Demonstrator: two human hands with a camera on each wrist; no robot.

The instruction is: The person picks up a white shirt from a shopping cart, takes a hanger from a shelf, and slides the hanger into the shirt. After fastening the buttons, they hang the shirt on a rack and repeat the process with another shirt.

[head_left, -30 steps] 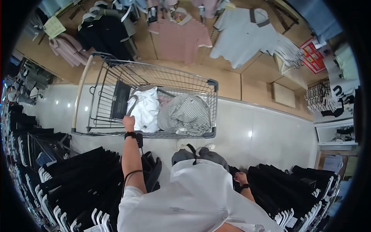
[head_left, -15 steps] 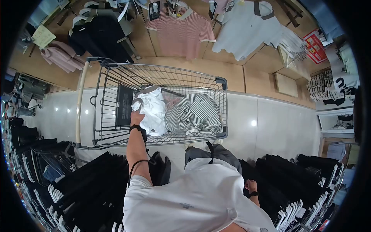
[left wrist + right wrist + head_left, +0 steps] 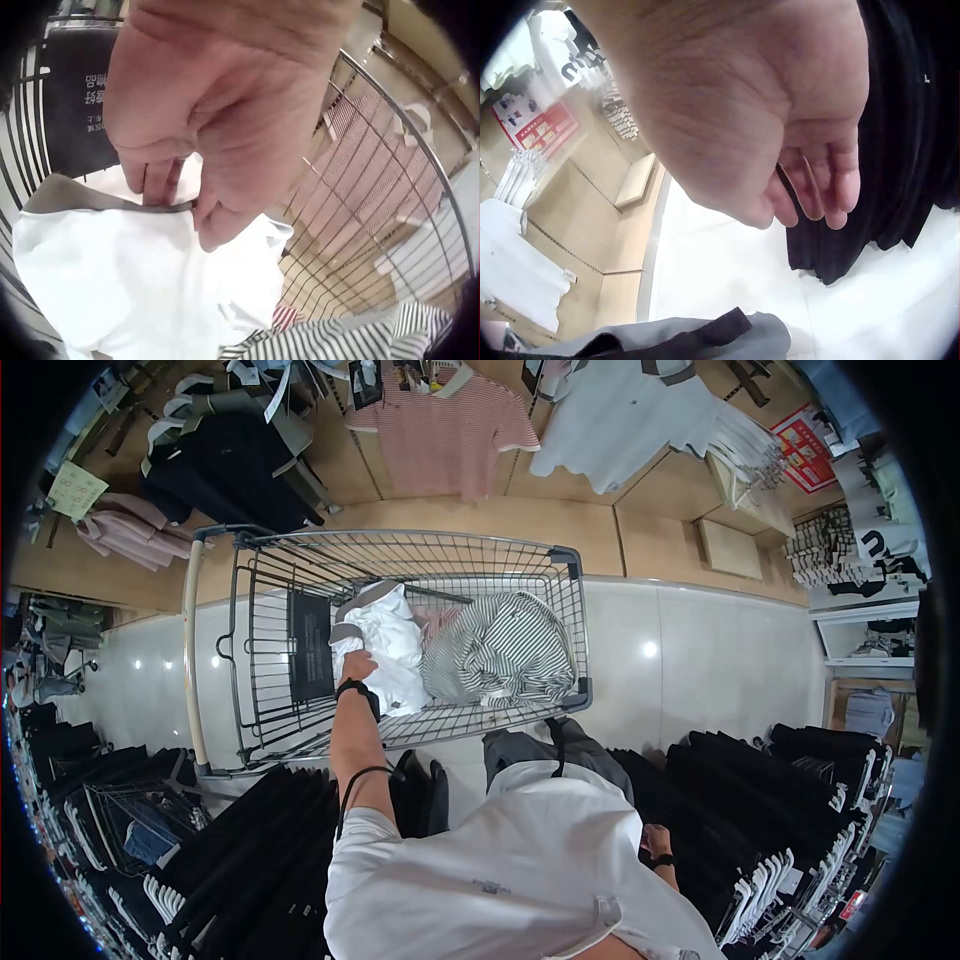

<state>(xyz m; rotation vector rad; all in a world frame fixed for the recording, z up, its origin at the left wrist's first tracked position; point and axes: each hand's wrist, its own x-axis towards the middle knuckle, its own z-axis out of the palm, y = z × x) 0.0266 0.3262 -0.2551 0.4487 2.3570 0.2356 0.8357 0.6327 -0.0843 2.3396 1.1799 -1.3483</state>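
Observation:
My left hand (image 3: 355, 664) reaches into the shopping cart (image 3: 400, 538). There its thumb and fingers pinch the grey-brown collar (image 3: 79, 196) of a white shirt (image 3: 127, 277), seen close up in the left wrist view. The shirt is bunched in the cart beside a rumpled black-and-white striped garment (image 3: 515, 647). A bit of red-striped cloth (image 3: 287, 317) shows between the two. My right hand (image 3: 780, 120) hangs at my side with loosely curled fingers and nothing in them, close to a rack of black garments (image 3: 900, 135).
Behind the cart is a wooden wall display (image 3: 450, 515) with a red-striped polo shirt (image 3: 440, 435), a dark shirt (image 3: 225, 470) and a pale shirt (image 3: 620, 425). Black garments on white hangers (image 3: 765, 880) flank me on both sides. Shiny tiled floor (image 3: 700, 650) extends to the right.
My left hand has moved from a lifted strip of the collar down closer against the white shirt. The cart sits slightly lower in the head view. The right hand stays hanging at my side.

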